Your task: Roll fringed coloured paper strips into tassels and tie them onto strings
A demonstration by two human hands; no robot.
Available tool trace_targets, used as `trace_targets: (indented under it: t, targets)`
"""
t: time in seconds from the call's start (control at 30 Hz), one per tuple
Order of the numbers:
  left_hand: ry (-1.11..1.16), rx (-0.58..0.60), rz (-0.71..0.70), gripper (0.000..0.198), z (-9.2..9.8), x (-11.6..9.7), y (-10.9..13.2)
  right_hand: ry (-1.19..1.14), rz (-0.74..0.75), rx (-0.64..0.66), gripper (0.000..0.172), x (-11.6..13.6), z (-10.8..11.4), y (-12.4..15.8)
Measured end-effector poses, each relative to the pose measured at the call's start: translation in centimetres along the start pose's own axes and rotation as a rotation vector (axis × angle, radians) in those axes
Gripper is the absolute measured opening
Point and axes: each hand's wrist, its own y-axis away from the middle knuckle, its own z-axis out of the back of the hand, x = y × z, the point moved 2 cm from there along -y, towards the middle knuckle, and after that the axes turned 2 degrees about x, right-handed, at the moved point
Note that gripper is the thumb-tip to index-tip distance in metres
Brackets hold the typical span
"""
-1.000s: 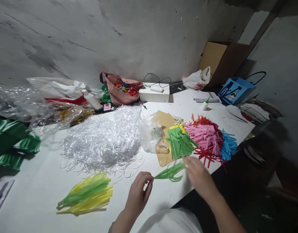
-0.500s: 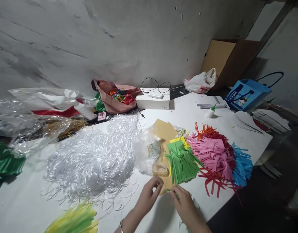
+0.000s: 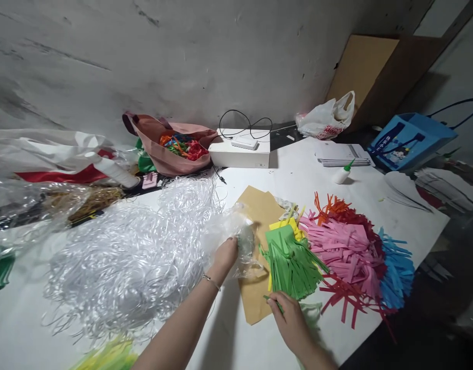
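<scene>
My left hand (image 3: 225, 253) reaches forward into a crumpled clear plastic bag (image 3: 232, 235) lying on a brown paper sheet (image 3: 259, 208); its fingers are curled on the plastic. My right hand (image 3: 287, 314) is closed in a pinch on a thin green paper strip (image 3: 273, 302) at the near edge of the brown sheet. Just beyond it lies a pile of green fringed paper (image 3: 290, 259), with pink fringed paper (image 3: 336, 241), red strips and blue fringed paper (image 3: 398, 270) to the right.
A big heap of white plastic strands (image 3: 132, 252) covers the table's left middle. Green-yellow strips (image 3: 105, 357) lie at the near left. At the back stand a pink bag (image 3: 167, 149), a white box (image 3: 242, 151), a glue bottle (image 3: 342, 173) and a blue bag (image 3: 409, 139).
My left hand let go near the right hand and reached forward to the clear plastic bag. The right hand kept its pinch on the green strip. The view shifted right and forward.
</scene>
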Motion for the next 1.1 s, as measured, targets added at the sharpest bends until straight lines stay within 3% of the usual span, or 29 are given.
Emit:
trace_targets:
  t: [0.3,0.37,0.43,0.53,0.6,0.73,0.87,1.1]
  targets:
    - [0.355,-0.121,0.024,0.019,2.5,-0.4,2.0,0.039,-0.002,-0.006,0.027,0.1,0.3,0.9]
    - [0.535,-0.134,0.024,0.029,3.1,-1.1,4.1,0.011,0.004,-0.039,0.026,0.7,0.8,0.8]
    - [0.884,-0.079,0.033,0.035,3.3,-2.2,7.3,-0.007,0.023,-0.079,0.026,1.9,1.4,0.7]
    - [1.446,0.113,0.105,0.033,2.9,-4.2,13.0,0.002,0.113,-0.114,0.026,4.6,2.4,0.8]
    - [1.610,0.204,0.140,0.030,2.7,-5.3,16.6,0.024,0.205,-0.120,0.024,6.8,2.8,1.0]
    - [1.716,0.261,0.127,0.025,3.1,-6.6,21.6,0.086,0.357,-0.107,0.020,10.6,3.1,2.2]
    - [1.692,0.195,0.009,0.020,4.2,-6.7,24.5,0.155,0.440,-0.084,0.019,12.7,3.0,3.8]
    - [1.597,0.075,-0.142,0.012,4.1,-6.1,28.0,0.044,0.392,-0.018,0.019,14.0,2.8,6.9]
